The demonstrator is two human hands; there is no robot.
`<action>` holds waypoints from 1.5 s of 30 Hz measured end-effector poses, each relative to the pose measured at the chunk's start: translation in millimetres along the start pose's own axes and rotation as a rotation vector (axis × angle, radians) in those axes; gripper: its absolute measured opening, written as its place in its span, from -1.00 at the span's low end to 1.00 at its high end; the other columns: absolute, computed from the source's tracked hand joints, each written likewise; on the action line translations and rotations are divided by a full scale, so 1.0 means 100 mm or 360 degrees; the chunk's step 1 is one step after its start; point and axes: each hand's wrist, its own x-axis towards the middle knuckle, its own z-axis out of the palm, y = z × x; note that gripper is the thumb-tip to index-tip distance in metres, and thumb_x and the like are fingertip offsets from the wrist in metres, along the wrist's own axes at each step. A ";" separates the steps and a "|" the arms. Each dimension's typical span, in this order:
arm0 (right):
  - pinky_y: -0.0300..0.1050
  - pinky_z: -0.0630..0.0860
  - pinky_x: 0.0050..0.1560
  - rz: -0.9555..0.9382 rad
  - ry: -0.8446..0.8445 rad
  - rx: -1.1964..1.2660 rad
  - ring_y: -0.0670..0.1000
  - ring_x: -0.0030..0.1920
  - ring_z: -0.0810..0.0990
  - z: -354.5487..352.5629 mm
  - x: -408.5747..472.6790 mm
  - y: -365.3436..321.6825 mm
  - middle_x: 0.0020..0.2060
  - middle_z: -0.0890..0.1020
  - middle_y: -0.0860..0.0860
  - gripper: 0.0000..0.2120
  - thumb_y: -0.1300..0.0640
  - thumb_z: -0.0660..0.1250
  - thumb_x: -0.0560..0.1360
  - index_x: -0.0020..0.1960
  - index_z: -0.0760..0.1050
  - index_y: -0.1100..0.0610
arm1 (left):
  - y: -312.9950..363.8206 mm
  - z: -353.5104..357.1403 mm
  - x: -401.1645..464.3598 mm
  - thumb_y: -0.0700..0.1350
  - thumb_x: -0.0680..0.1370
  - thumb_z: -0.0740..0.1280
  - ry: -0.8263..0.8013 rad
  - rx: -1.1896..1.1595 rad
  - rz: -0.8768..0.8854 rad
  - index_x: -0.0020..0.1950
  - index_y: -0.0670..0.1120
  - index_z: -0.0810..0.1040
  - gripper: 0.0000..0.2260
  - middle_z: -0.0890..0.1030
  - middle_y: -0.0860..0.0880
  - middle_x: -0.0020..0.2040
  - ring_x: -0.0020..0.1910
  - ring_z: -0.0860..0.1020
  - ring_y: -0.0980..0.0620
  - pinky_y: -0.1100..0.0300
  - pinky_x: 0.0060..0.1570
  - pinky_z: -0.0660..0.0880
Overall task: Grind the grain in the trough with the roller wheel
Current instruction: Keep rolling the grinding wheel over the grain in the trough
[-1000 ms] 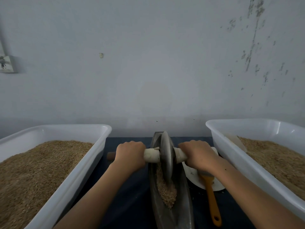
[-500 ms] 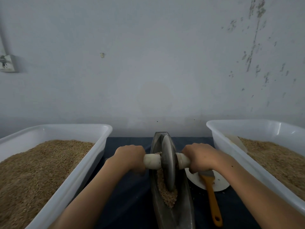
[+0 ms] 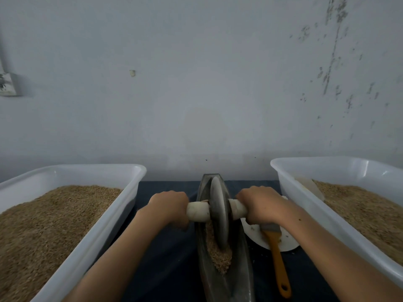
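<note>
A dark metal boat-shaped trough [image 3: 242, 269] lies lengthwise on the table in front of me. A grey roller wheel [image 3: 219, 212] stands upright in it, its lower rim in a heap of brown grain [image 3: 218, 256]. A pale axle handle [image 3: 197, 212] runs through the wheel. My left hand [image 3: 168, 207] grips the handle's left end. My right hand [image 3: 261, 204] grips the right end. The handle ends are hidden inside my fists.
A white tub [image 3: 91, 243] full of grain stands at the left, and a second white tub [image 3: 309, 205] with grain at the right. A white plate [image 3: 290, 243] with an orange-handled brush [image 3: 278, 264] lies right of the trough. A grey wall rises close behind.
The wheel has rolled toward me along the trough, with both hands coming back with the handle. The grain heap sits under the wheel's near rim.
</note>
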 end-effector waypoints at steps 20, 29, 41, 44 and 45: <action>-0.20 0.34 -0.32 -0.0016 -0.0096 0.0070 -0.04 -0.26 0.49 -0.01 0.00 0.01 -0.24 0.51 -0.04 -0.88 0.17 0.36 0.42 -0.13 0.42 0.03 | -0.02 -0.01 0.01 0.03 0.40 0.44 -0.0007 -0.0015 0.0032 0.18 -0.03 0.50 -0.61 0.57 0.01 -0.04 -0.03 0.56 -0.01 0.14 -0.09 0.45; -0.10 0.47 -0.07 0.0122 0.0189 0.0067 0.05 -0.05 0.58 0.06 0.03 -0.03 -0.04 0.60 0.01 -0.82 0.20 0.29 0.47 0.06 0.47 0.04 | 0.03 0.08 0.06 0.01 0.47 0.34 0.0459 0.0084 -0.0032 0.11 -0.01 0.51 -0.76 0.58 0.00 -0.05 -0.07 0.54 0.00 0.16 -0.17 0.34; -0.21 0.28 -0.39 0.0003 -0.0144 0.0084 -0.06 -0.31 0.46 -0.03 -0.01 0.00 -0.29 0.49 -0.04 -0.83 0.18 0.38 0.39 -0.21 0.38 0.02 | -0.05 -0.01 0.02 0.02 0.39 0.46 -0.0141 -0.0086 0.0051 0.18 -0.05 0.51 -0.60 0.62 -0.02 0.00 -0.09 0.56 0.03 0.16 -0.13 0.43; -0.22 0.28 -0.41 0.0016 -0.0191 0.0146 -0.09 -0.34 0.44 -0.01 0.00 0.03 -0.32 0.47 -0.06 -0.73 0.16 0.41 0.38 -0.28 0.31 -0.04 | -0.03 -0.02 0.02 0.03 0.38 0.45 -0.0085 -0.0029 0.0037 0.15 -0.04 0.52 -0.62 0.61 0.00 -0.06 -0.12 0.55 0.02 0.16 -0.15 0.43; -0.22 0.29 -0.40 0.0028 -0.0177 0.0160 -0.09 -0.34 0.45 0.00 0.01 0.04 -0.32 0.47 -0.06 -0.73 0.16 0.41 0.38 -0.28 0.31 -0.04 | -0.01 -0.01 0.03 0.03 0.39 0.44 0.0022 0.0024 0.0027 0.13 -0.03 0.51 -0.64 0.58 0.02 -0.09 -0.14 0.52 0.03 0.16 -0.16 0.41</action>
